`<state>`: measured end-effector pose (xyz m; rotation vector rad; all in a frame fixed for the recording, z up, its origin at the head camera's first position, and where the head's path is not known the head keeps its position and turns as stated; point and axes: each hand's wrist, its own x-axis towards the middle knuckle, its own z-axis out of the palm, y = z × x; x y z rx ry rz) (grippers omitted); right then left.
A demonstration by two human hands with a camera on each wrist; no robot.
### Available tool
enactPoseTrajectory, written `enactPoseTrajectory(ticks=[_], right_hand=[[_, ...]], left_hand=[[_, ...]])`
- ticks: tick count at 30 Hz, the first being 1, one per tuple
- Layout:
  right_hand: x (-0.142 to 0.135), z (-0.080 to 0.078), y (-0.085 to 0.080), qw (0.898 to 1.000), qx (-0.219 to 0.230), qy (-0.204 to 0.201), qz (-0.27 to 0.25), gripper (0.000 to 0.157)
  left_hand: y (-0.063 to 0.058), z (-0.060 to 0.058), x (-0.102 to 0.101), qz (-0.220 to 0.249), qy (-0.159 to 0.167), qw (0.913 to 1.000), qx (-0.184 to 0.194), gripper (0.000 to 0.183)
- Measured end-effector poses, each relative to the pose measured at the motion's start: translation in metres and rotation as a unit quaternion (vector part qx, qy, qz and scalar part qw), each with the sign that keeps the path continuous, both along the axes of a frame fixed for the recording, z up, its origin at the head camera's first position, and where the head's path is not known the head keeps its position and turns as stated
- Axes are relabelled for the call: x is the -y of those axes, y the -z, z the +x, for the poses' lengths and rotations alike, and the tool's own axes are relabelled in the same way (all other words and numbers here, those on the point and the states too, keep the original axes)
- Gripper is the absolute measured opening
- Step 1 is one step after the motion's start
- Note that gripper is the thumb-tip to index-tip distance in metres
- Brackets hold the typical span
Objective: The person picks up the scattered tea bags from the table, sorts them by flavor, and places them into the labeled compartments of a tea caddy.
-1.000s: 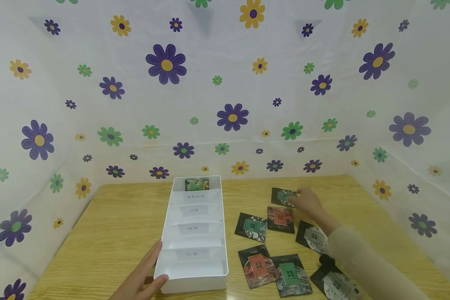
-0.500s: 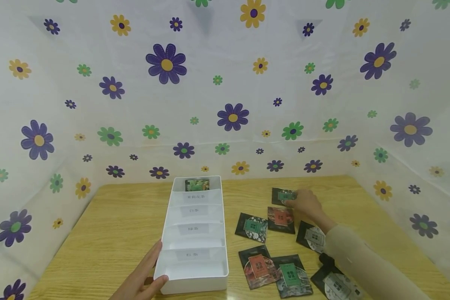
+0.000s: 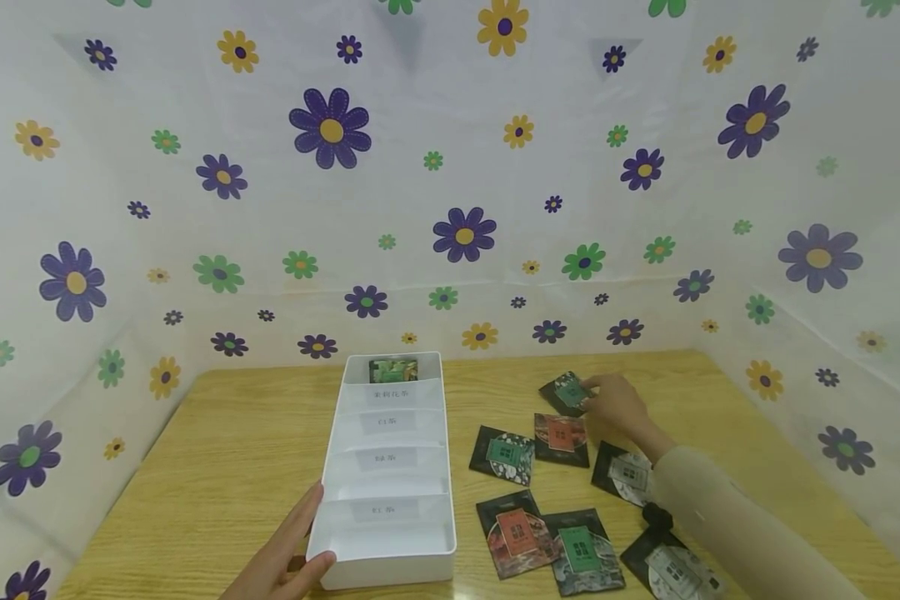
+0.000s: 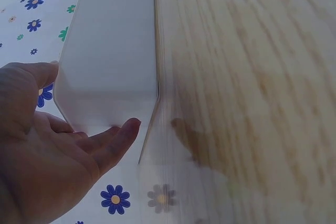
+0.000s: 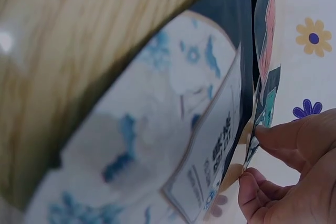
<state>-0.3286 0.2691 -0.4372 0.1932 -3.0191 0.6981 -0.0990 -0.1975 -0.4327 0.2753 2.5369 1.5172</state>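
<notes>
My right hand (image 3: 621, 408) pinches the right edge of a black tea packet (image 3: 565, 393) with a green label, at the back right of the table. In the right wrist view, thumb and fingers close on that packet's edge (image 5: 269, 103), and it stands tilted. My left hand (image 3: 283, 546) grips the near left corner of a long white compartment box (image 3: 388, 573). The left wrist view shows the thumb on one side of the box (image 4: 107, 40) and the fingers against another. One green packet (image 3: 394, 370) sits in the box's rear compartment.
Several packets lie flat right of the box: red-labelled ones (image 3: 561, 437) (image 3: 517, 533), green-labelled ones (image 3: 504, 454) (image 3: 583, 550) and white-labelled ones (image 3: 624, 472) (image 3: 675, 568). Paper labels mark the box dividers. A flower-patterned cloth (image 3: 412, 192) surrounds the wooden table (image 3: 240, 433).
My right hand has taken hold of the far green-labelled packet, which has turned and tilted from lying flat. The left hand and the box stay in place.
</notes>
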Motion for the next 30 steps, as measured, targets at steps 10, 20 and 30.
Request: enactPoseTrajectory(ticks=[10,20,30], right_hand=[[0.003,-0.001,0.002,1.000,0.007,0.024,0.002,0.036],[0.004,-0.002,0.002,0.999,0.009,0.033,0.005,0.042],[-0.001,-0.010,0.003,0.998,0.021,0.049,-0.042,0.048]], left_hand=[[0.000,0.000,0.000,-0.001,0.002,1.0000,-0.005,0.080],[0.001,0.000,0.000,0.005,0.005,0.9997,-0.023,0.079],[0.000,0.000,0.000,0.002,0.006,0.9999,-0.015,0.079]])
